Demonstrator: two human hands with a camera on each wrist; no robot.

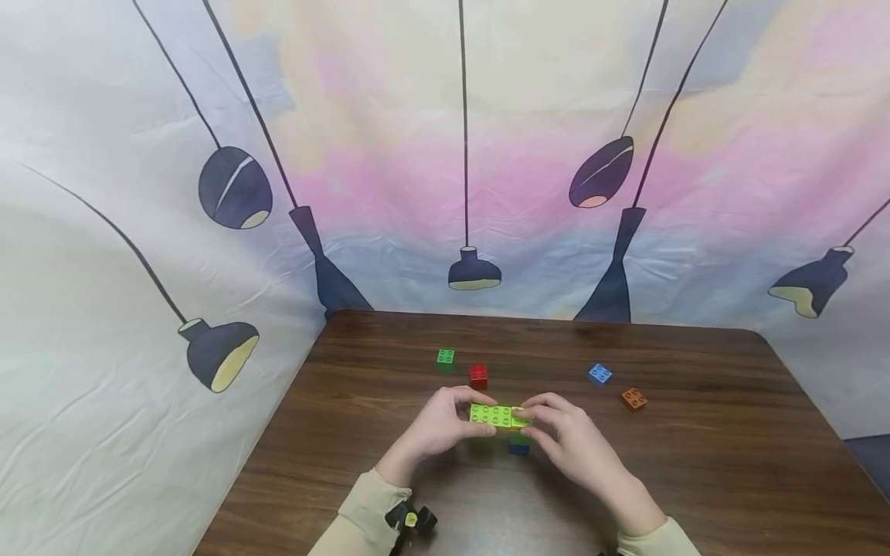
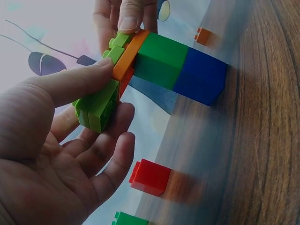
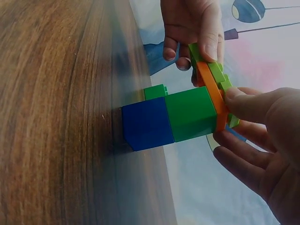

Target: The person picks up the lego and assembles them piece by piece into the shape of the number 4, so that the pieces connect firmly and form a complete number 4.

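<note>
A stack of toy building bricks stands on the table between both hands. Its base is a blue brick (image 2: 200,76), with a green brick (image 2: 161,60) on top. Over that lies a thin orange plate (image 3: 211,89), topped by lime green bricks (image 1: 490,415) that reach out to the left. My left hand (image 1: 438,425) pinches the overhanging lime end, thumb on the near side and fingers on the far side. At the stack's right end, my right hand (image 1: 577,444) grips the lime and orange layers between thumb and fingers.
Behind the stack sit a red brick (image 1: 478,377) and a small green brick (image 1: 446,358). Farther right lie a light blue brick (image 1: 600,374) and an orange brick (image 1: 633,398). The wooden table (image 1: 730,463) ends at a patterned cloth backdrop (image 1: 389,154).
</note>
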